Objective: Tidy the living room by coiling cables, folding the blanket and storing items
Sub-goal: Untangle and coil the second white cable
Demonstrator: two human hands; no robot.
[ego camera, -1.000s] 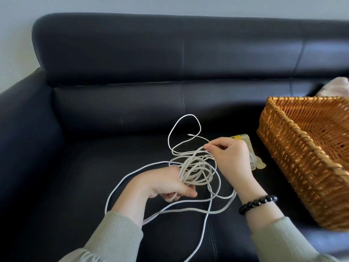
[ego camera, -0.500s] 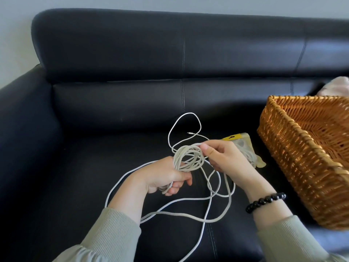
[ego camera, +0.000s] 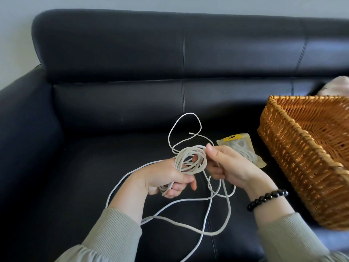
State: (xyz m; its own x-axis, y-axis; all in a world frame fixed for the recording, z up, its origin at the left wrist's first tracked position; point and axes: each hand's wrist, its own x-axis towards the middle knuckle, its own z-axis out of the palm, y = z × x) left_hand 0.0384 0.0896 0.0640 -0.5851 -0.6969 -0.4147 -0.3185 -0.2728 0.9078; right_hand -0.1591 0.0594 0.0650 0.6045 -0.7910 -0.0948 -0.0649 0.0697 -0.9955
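White cable (ego camera: pixel 179 162), partly coiled, was gripped in the left hand (ego camera: pixel 166 178), well left of the basket (ego camera: pixel 302 167). A strand was pinched by the right hand (ego camera: pixel 232 167), nearer the basket. It was judged light, limp and springy, best clamped across the gathered loops.

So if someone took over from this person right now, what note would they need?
Hands: the left hand grips the part-wound coil of the white cable; the right hand pinches a strand beside the coil.
Where: long loose loops lie on the sofa seat. A clear packet, holding what looks like another cable, lies behind the right hand. The wicker basket sits to the right, with a pale cloth behind it.
Done: several turns wound.
Left: wind the rest, store cable and packet, fold the blanket.
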